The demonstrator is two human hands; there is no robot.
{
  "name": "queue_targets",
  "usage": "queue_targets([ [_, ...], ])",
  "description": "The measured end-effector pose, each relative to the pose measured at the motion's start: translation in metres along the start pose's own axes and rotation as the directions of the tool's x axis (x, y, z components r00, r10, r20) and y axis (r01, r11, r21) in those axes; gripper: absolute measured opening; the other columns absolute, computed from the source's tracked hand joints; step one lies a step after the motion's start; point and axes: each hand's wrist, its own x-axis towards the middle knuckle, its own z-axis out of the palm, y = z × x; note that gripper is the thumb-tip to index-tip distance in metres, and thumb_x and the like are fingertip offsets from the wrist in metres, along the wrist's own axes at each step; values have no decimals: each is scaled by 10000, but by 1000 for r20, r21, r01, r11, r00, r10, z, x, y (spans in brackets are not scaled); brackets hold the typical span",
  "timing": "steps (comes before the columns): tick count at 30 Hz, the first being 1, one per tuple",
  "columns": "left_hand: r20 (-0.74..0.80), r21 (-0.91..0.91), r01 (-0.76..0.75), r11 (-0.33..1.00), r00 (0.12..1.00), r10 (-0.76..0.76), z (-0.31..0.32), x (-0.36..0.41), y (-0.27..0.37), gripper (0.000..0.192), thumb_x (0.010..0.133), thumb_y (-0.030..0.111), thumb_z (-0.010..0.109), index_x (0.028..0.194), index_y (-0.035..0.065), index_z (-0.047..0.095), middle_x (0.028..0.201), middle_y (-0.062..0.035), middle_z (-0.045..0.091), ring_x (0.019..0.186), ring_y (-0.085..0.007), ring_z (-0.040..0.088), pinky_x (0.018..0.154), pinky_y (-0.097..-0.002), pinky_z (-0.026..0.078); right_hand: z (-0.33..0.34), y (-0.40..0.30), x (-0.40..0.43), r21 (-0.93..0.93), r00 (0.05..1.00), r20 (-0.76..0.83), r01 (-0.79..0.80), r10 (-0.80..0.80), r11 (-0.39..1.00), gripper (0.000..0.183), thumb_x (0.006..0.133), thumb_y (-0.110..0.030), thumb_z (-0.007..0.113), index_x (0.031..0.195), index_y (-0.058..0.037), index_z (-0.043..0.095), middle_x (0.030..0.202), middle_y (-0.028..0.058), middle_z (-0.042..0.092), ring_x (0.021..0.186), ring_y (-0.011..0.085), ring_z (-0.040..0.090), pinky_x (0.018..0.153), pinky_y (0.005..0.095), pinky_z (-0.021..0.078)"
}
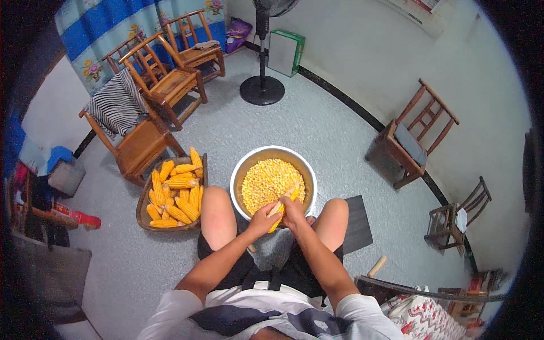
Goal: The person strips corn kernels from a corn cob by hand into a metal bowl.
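Note:
Over the near rim of a round metal basin, my left hand and my right hand meet. Between them they grip a pale, bare corn cob and a yellow ear of corn whose kernels are partly off; the fingers hide much of both. Loose yellow kernels lie in the basin. Left of my knee, a basket holds several ears of dried corn.
Wooden chairs stand at the left and right, one draped with a striped cloth. A pedestal fan is ahead. A dark mat and a bare cob lie on the floor at the right.

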Motion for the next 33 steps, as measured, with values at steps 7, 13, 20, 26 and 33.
queue_targets([
  [7, 45, -256, 125, 959, 992, -118, 2, 19, -20, 450, 850, 241, 624, 1186, -43, 533, 1017, -94, 617, 867, -129, 576, 747, -244, 459, -4, 6, 15, 210, 993, 39, -116, 110, 971, 341, 855, -158, 518, 1152, -3, 458, 987, 139, 552, 948, 274, 546, 827, 406, 465],
  [13, -3, -343, 126, 931, 991, -135, 4, 24, -23, 445, 844, 226, 615, 1185, -48, 535, 1026, -96, 619, 915, -134, 577, 770, -250, 461, -18, 8, 22, -17, 991, 130, -21, 23, 1000, 354, 800, -98, 525, 1129, -29, 414, 1015, 138, 511, 888, 263, 553, 762, 400, 494],
  [20, -13, -47, 85, 995, 996, -86, 12, 21, -19, 484, 816, 245, 637, 1194, -38, 535, 1067, -136, 619, 942, -168, 590, 808, -276, 459, -24, 18, 30, -121, 1000, -7, 26, -27, 992, 361, 812, -77, 529, 1158, -21, 444, 1009, 132, 542, 886, 253, 558, 755, 390, 493],
  [26, -89, -90, 104, 991, 990, -112, 8, 26, -31, 470, 805, 259, 655, 1169, -23, 555, 1047, -130, 628, 931, -172, 595, 804, -283, 458, -20, 15, 31, 123, 988, 81, -141, 132, 982, 342, 808, -120, 515, 1128, -19, 446, 949, 129, 548, 833, 250, 562, 724, 386, 492],
  [33, -103, -195, 128, 973, 983, -150, 1, 25, -27, 421, 806, 253, 651, 1115, -19, 562, 976, -118, 627, 886, -169, 587, 768, -284, 460, -15, 12, 23, -31, 977, 208, -51, 56, 998, 398, 782, -43, 516, 1159, -25, 388, 998, 133, 513, 891, 265, 552, 794, 412, 478],
])
